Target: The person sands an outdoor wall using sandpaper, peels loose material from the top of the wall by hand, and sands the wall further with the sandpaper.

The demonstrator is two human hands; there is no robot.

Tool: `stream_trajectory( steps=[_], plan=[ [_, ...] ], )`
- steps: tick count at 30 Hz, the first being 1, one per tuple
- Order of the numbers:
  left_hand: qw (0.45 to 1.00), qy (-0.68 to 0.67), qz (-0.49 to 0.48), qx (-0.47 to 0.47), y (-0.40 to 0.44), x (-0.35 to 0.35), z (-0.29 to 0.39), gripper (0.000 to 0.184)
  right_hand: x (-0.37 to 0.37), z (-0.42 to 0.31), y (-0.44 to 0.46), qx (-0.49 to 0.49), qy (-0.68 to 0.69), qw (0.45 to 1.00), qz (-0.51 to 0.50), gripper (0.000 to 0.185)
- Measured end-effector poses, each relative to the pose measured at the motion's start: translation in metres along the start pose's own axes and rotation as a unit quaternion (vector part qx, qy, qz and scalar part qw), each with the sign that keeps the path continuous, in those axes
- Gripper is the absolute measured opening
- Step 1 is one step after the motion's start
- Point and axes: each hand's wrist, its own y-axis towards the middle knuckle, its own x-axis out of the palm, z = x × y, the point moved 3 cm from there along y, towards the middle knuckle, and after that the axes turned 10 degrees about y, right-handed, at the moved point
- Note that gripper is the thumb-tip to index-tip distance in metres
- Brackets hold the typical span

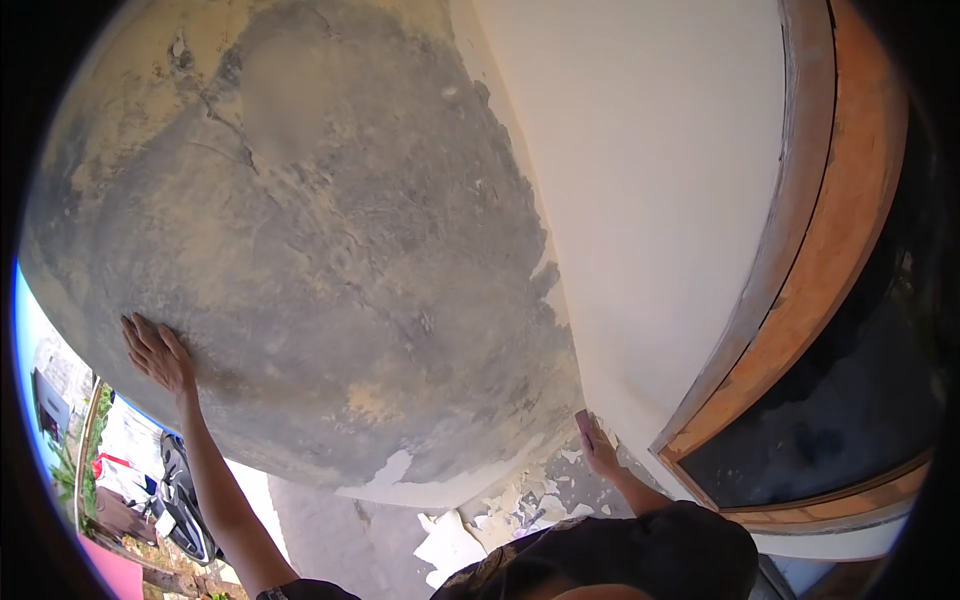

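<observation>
My left hand (158, 355) lies against the grey, patchy wall (330, 230) on the left, its fingers stretched out and nothing in it. Low at the wall's right edge, my right hand (600, 450) is closed around a small, flat, reddish-brown piece (584, 421). Its exact kind is too small to tell. The piece is held beside the corner where the stripped surface meets a smooth white wall (640, 180). Bare grey and yellowish patches cover the stripped wall, with a crack near its upper left.
An orange-brown wooden frame (800, 290) surrounds dark glass (830, 420) on the right. Paint flakes (515, 510) and a larger white scrap (449, 545) litter the floor below. A motorcycle (180, 500) and hanging cloth (130, 450) are at the lower left.
</observation>
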Motion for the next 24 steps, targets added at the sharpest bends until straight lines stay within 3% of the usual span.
stream_trajectory(
  steps=[4, 5, 7, 10, 17, 19, 24],
  plan=[
    [1.000, 0.013, -0.001, -0.003, -0.004, 0.012, -0.006, 0.058, -0.006, 0.020, -0.049, 0.211, 0.095, 0.973, -0.004, 0.053],
    [1.000, 0.008, 0.003, -0.003, -0.003, 0.012, -0.006, 0.058, -0.002, 0.037, -0.054, 0.278, 0.061, 0.958, -0.017, 0.054],
    [1.000, 0.000, 0.011, -0.005, -0.004, 0.012, -0.005, 0.058, 0.011, 0.080, -0.065, 0.402, -0.013, 0.915, -0.040, 0.078],
    [0.999, -0.002, 0.025, -0.024, -0.003, 0.008, 0.003, 0.057, 0.015, 0.091, -0.060, 0.387, -0.013, 0.921, 0.037, 0.086],
    [0.999, -0.011, -0.002, -0.032, -0.008, 0.004, 0.002, 0.054, 0.026, 0.107, -0.043, 0.387, -0.028, 0.922, 0.019, 0.080],
    [0.999, -0.013, -0.008, -0.037, -0.009, 0.007, 0.000, 0.053, 0.023, 0.094, -0.044, 0.359, -0.018, 0.933, -0.007, 0.068],
    [0.998, -0.038, -0.016, -0.054, -0.009, 0.007, 0.000, 0.053, 0.027, 0.104, -0.056, 0.362, -0.081, 0.925, -0.082, 0.066]
  ],
)
